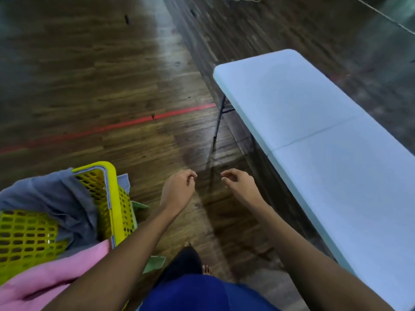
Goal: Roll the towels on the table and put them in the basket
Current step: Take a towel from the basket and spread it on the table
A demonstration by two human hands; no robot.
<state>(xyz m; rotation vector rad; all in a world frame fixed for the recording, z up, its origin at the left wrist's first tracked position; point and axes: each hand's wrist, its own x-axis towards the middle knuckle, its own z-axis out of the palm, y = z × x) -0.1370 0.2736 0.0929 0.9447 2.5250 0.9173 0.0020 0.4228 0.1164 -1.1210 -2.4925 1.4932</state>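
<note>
A yellow plastic basket [112,191] stands on the floor at the lower left. A grey towel [58,198] hangs over its rim, and a pink towel [45,279] lies bunched at its near side. The white folding table [314,122] stretches along the right with no towel on the part I can see. My left hand [179,187] hangs over the floor between basket and table, its fingers loosely curled around nothing. My right hand [238,180] hovers beside it, nearer the table's edge, also loosely curled and holding nothing.
Dark wooden floor with a red tape line [125,124] runs across the left. A dark table leg [219,120] stands at the table's far end. Pale green pieces [155,263] lie on the floor by the basket. My bare foot [206,269] shows below.
</note>
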